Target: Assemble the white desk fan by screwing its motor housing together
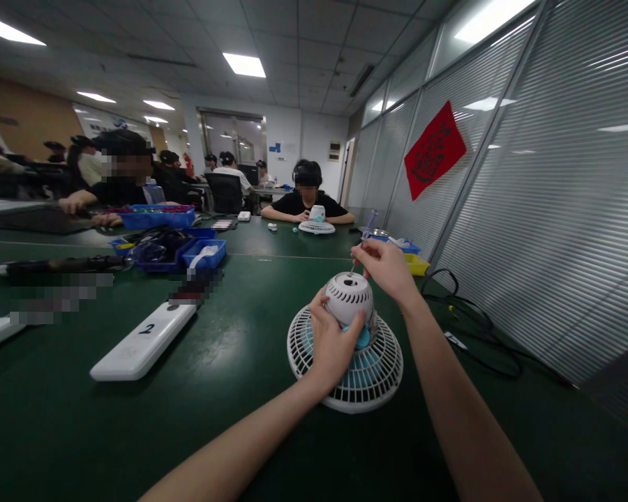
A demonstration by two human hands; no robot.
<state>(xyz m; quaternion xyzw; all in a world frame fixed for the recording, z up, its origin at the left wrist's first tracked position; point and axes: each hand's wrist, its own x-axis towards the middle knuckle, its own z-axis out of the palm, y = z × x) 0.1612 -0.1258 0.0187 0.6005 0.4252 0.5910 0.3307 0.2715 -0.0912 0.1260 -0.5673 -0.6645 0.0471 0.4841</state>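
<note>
A small fan rests grille-down on the green table, its white slatted motor housing (348, 298) facing up above the round white grille (363, 396). Pale blue parts show through the grille bars. My left hand (332, 341) is wrapped around the near side of the housing, thumb on the right and fingers on the left. Pinched in my right hand (384, 267) is a screwdriver (369, 224) with a clear, purplish handle, held upright. Its thin shaft points down to the dark opening in the top of the housing; whether the tip touches a screw is too small to tell.
To the left lies a white power bank marked 2 (145, 341), near blue bins (204, 254) with cables. Beyond my right hand are a yellow bin (416, 264) and black cable (481, 328). Across the table, a person sits behind another fan (317, 227); another works at left.
</note>
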